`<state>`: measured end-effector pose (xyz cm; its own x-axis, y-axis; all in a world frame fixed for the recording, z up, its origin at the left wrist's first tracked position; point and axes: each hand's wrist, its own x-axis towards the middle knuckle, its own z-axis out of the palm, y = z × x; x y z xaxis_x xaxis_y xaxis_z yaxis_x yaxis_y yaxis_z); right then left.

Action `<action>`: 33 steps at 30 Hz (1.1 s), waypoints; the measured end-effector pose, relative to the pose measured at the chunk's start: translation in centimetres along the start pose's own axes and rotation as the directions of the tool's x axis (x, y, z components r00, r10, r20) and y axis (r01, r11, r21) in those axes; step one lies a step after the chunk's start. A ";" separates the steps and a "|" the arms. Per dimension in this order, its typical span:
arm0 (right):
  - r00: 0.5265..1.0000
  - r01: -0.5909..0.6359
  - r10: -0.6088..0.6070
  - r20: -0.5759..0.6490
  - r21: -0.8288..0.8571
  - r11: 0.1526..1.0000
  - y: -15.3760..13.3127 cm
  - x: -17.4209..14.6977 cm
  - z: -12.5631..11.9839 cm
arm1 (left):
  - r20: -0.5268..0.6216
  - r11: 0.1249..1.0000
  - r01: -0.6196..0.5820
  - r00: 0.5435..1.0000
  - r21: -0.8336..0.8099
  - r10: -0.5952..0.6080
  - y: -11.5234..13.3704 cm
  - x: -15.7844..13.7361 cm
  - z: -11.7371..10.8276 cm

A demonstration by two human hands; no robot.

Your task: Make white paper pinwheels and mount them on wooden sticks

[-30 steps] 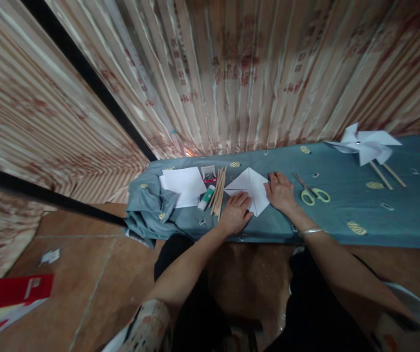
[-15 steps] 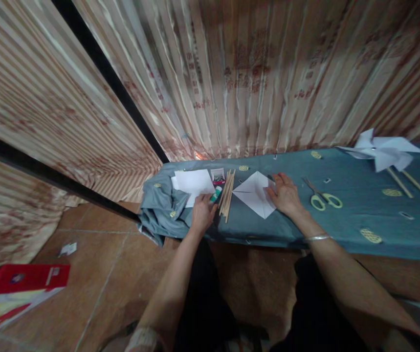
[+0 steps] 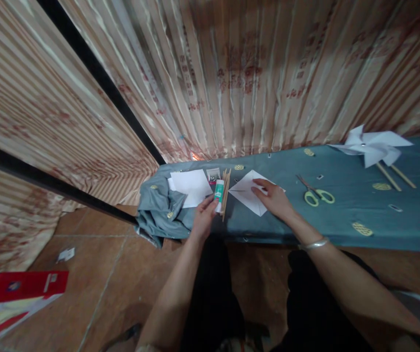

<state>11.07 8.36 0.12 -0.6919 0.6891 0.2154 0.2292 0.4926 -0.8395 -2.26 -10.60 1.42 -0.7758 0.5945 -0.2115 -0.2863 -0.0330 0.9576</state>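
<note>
My left hand (image 3: 204, 216) is closed around a glue stick (image 3: 219, 191), white with a green label, held upright above the cloth. Just behind the glue stick lies a bundle of thin wooden sticks (image 3: 226, 188), partly covered by it. My right hand (image 3: 271, 196) hovers over or rests on a white paper square (image 3: 245, 188) turned cornerwise, its fingers apart and holding nothing. Crease lines and a slit running in from the left corner show on the square. Whether the fingertips touch the paper, I cannot tell.
White paper sheets (image 3: 189, 187) and a small box of tiny metal pieces (image 3: 213, 177) lie left. Scissors with green handles (image 3: 317, 194) lie right, and paper pinwheels (image 3: 373, 144) on sticks farther right. A black pole (image 3: 103, 88) slants at left; a red box (image 3: 21, 288) stands on the floor.
My left hand has picked up the glue stick from the cloth and raised it upright. My right hand has shifted left, farther over the paper square. The view has moved slightly.
</note>
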 end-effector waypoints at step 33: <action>0.818 -0.378 0.558 0.138 0.860 0.342 2.2 1.6 -3.9 | 0.631 0.497 -0.696 0.703 0.518 0.328 -4.7 3.9 7.0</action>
<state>13.13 12.61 0.54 -0.5331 0.7653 -0.3608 -0.2484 -0.5492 -0.7979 0.02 -2.51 -2.48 -0.2842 0.9143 0.2887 0.6892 -0.0145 0.7244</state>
